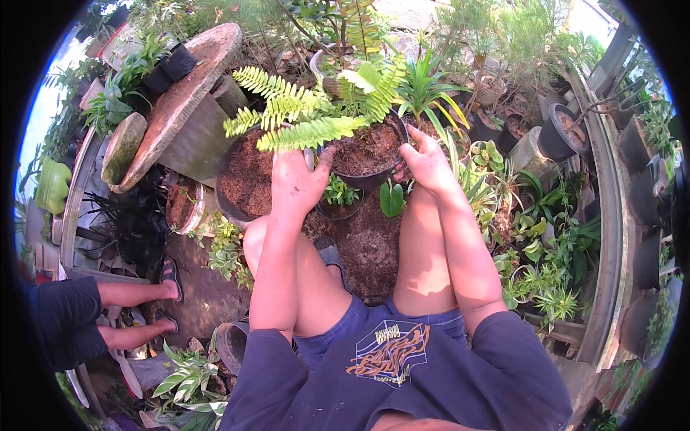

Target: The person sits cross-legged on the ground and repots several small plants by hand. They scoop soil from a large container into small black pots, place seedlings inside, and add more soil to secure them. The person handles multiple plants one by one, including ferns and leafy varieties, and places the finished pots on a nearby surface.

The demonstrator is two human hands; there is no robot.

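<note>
A dark plastic pot [372,180] filled with brown potting mix [366,148] stands between my hands, with a fern [312,132] growing out of it. My left hand [299,180] is at the pot's left side, its thumb near the rim and its fingers partly hidden under a frond. On the right side, my right hand [426,159] grips the wall, thumb by the rim and fingers around the outside. A wider pot of brown mix [245,180] is just left of my left hand. Below the fern's pot sits a small potted plant [340,193].
A round stone slab [178,102] leans over a concrete block at the left. Potted plants crowd the right side, including a black pot [563,132]. Another person's legs [135,293] are at the lower left, near an empty-looking pot [232,345].
</note>
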